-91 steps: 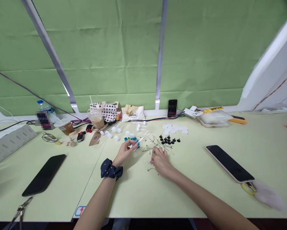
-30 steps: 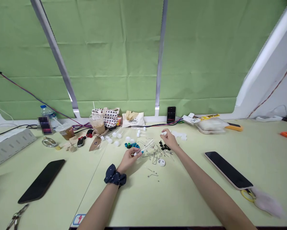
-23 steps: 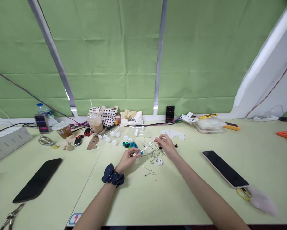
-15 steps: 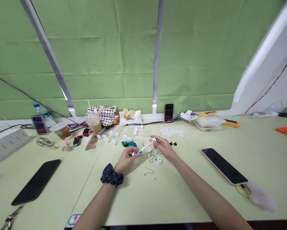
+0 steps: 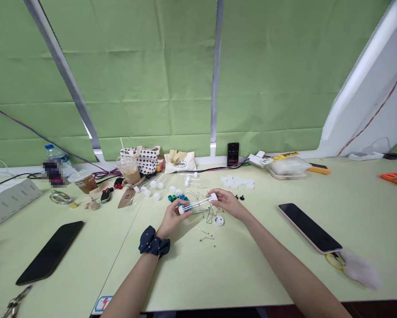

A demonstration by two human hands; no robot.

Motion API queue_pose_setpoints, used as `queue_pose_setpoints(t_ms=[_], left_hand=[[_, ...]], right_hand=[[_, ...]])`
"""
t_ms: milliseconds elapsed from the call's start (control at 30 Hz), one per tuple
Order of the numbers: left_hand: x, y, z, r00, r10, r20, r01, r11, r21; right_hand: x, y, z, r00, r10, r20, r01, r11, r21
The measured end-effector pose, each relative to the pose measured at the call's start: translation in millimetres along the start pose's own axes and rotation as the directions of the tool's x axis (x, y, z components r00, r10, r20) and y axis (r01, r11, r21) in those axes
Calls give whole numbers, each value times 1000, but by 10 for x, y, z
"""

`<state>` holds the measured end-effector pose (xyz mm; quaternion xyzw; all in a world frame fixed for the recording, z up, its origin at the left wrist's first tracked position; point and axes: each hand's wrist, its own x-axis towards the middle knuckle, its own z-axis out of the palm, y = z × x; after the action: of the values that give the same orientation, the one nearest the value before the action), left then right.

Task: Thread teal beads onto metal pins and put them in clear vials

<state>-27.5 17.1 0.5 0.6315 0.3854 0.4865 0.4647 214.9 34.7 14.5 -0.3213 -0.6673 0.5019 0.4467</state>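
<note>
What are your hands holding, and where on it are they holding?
The left hand grips a clear tube near one white-capped end; the right hand pinches it near the other end.

On the cream canvas pouch at the back of the desk, we read a white oval label with dark lettering, something like "damina", though we cannot be sure of the spelling. The upright black smartphone shows small glowing digits, apparently a running time beginning 00:46, with the last digits too small to read. The yellow strip on the clear plastic box carries print too small to read. At the front edge of the pale green desk, we see a small white sticker with a red lightning-bolt sign.
</note>
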Motion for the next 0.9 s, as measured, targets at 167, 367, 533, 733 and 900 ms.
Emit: queue_pose_setpoints(t_ms=[167,367,533,733,900], left_hand=[[3,-4,5,1000,-21,-1,21,1000,-11],[-6,-16,2,999,-53,5,53,998,-26],[0,-29,-6,999,-34,12,34,999,-23],[-1,-60,6,998,-48,28,48,999,7],[2,-97,8,999,-41,18,40,998,38]], right_hand=[[9,40,-7,1000,-2,1,2,1000,-31],[-9,12,-15,1000,14,12,-13,998,-57],[-20,-16,-30,999,11,39,-8,998,-62],[-28,-45,-3,1000,19,23,-17,996,-88],[-21,-28,14,1000,16,15,-14,995,-95]])
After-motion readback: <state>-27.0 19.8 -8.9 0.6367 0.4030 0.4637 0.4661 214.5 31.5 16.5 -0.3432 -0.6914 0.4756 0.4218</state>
